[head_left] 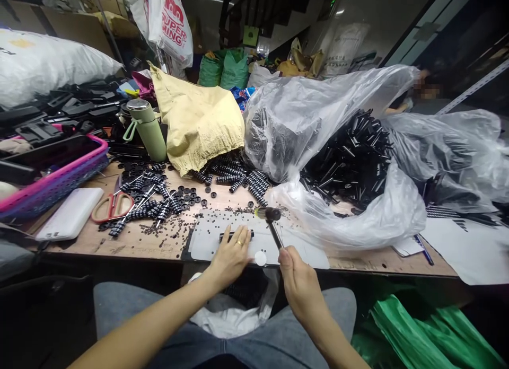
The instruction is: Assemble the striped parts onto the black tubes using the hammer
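Note:
My right hand is closed around the handle of a hammer, its head raised a little above a white work board. On that board lies a short black tube. My left hand, wearing a ring, has its fingers over the tube and holds it against the board; the middle of the tube is hidden. A small white disc sits at the board's front edge, close to my left thumb. Tiny dark rings are scattered behind and left of the board.
Scissors, striped black rollers, a white power bank-like block and a green flask stand or lie leftward. A yellow sack is behind. Clear plastic bags with black parts fill the right. Another person is at far right.

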Tool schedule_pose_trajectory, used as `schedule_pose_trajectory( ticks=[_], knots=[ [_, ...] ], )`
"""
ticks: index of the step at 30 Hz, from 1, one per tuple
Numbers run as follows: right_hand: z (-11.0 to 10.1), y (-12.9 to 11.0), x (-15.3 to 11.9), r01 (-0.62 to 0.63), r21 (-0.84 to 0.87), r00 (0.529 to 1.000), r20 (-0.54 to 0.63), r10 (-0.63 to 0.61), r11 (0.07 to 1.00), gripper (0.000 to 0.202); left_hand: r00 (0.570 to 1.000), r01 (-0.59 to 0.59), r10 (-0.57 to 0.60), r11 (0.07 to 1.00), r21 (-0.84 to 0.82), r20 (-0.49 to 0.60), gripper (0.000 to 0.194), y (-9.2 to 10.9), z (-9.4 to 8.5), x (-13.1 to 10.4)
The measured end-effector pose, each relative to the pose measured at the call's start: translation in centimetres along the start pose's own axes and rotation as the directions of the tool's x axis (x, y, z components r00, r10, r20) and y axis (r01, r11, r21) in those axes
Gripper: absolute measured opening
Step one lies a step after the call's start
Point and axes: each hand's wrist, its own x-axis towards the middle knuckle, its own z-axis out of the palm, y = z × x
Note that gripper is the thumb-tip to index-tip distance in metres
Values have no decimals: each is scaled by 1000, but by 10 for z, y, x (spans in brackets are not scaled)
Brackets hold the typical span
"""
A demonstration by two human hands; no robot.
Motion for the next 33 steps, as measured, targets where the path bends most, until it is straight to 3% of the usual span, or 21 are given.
schedule_pose_trajectory(
  ticks=[3,6,9,13,16,18,20,25,28,30,33],
  knots=[
    [3,-23,-2,132,101,991,-51,-127,986,40,998,29,-28,999,-34,52,76,13,4,-4],
    [28,-31,0,214,-93,971,130,-201,972,41,995,45,-40,998,-53,89,61,14,8,-3],
    [44,-29,6,215,-242,950,276,-146,946,38,994,41,-30,994,-103,100,50,7,6,5],
    [32,-17,18,135,-232,977,193,-91,963,41,975,158,-119,966,-207,188,35,-4,-14,15],
    [19,7,33,53,-331,995,100,-21,942,40,954,167,-88,951,-261,288,21,-17,-30,25],
    [19,26,42,4,-421,999,36,13,907,38,936,254,-178,938,-234,304,22,-32,-35,44],
    [25,41,49,-21,-485,999,-33,6,874,37,905,397,-357,903,-163,231,28,-51,-31,74],
    [42,40,58,135,-466,978,-79,-193,874,27,894,445,-433,888,-120,115,35,-78,5,155],
    [24,38,82,195,-349,963,-108,-246,916,22,903,428,-417,895,-130,103,41,-80,25,178],
    [-5,51,110,59,-316,971,-200,-127,947,23,912,407,-394,902,-141,111,43,-80,32,181],
    [-55,90,154,-181,-292,938,-339,75,939,28,942,334,-319,927,-173,107,46,-83,32,171]
  ],
)
